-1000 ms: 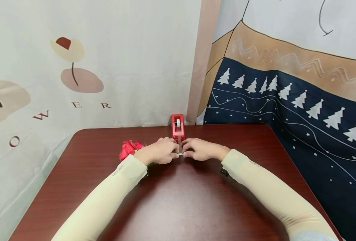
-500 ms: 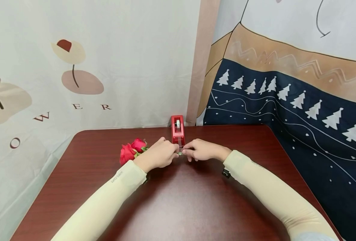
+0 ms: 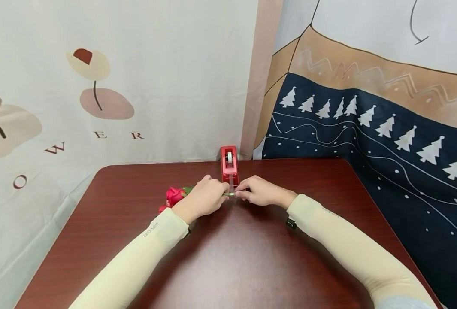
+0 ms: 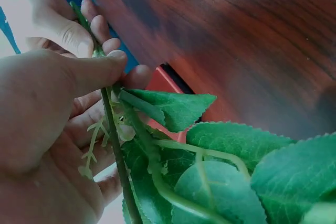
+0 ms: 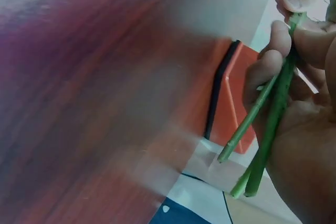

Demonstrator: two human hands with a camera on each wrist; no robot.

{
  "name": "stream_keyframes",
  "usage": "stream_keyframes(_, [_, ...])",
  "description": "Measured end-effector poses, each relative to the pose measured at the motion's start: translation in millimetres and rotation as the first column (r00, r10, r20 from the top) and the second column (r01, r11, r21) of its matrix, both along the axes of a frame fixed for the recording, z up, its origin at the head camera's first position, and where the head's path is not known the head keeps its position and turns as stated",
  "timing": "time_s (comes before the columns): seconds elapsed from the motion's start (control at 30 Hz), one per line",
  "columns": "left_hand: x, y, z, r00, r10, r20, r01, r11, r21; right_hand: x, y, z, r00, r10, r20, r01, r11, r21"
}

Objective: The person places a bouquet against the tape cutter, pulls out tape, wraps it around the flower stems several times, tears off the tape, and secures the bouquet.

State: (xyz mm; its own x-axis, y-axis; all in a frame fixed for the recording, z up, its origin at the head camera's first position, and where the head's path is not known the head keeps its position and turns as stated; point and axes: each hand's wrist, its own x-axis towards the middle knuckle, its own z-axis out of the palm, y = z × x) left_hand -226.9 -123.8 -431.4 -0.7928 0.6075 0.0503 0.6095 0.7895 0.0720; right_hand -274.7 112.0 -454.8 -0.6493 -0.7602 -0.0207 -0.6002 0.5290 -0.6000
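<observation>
Red artificial roses point(image 3: 175, 196) lie at the left, partly hidden by my left wrist. My left hand point(image 3: 209, 196) pinches their green stems between thumb and fingers; leaves point(image 4: 236, 140) hang below it in the left wrist view. Farther down the stems, my right hand point(image 3: 262, 191) grips them with thumb and curled fingers, and the cut stem ends point(image 5: 275, 108) stick out past its palm. A clear strip of tape point(image 3: 231, 182) runs from the red tape dispenser point(image 3: 229, 165) down to the stems between both hands.
The dispenser stands at the far edge of the dark red wooden table point(image 3: 236, 266). Behind it hangs a pale printed curtain point(image 3: 182, 86), with a navy tree-patterned cloth point(image 3: 328, 133) to the right.
The rose heads have turned about their stems and shifted right, with one now mostly behind the left sleeve. Both hands stay close together near the tape, moving only slightly.
</observation>
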Motion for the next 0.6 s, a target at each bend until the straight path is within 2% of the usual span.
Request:
stream_keyframes(0.27, [-5.2, -1.3, 5.9, 0.999, -0.026, 0.034, 0.026, 1.000, 0.007, 5.8, 3, -7.7, 0.987, 0.002, -0.158, -0.010, 0.999, -0.045])
stream_keyframes(0.47, [-13.4, -1.9, 13.6, 0.991, -0.034, 0.128, 0.035, 0.999, -0.002, 11.3, 3, -11.0, 0.959, -0.021, -0.284, 0.004, 0.998, -0.062])
stream_keyframes(0.6, [-16.7, -1.2, 18.6, 0.981, -0.032, 0.194, 0.035, 0.999, -0.012, 16.5, 1, -12.3, 0.943, -0.057, -0.329, 0.032, 0.996, -0.080])
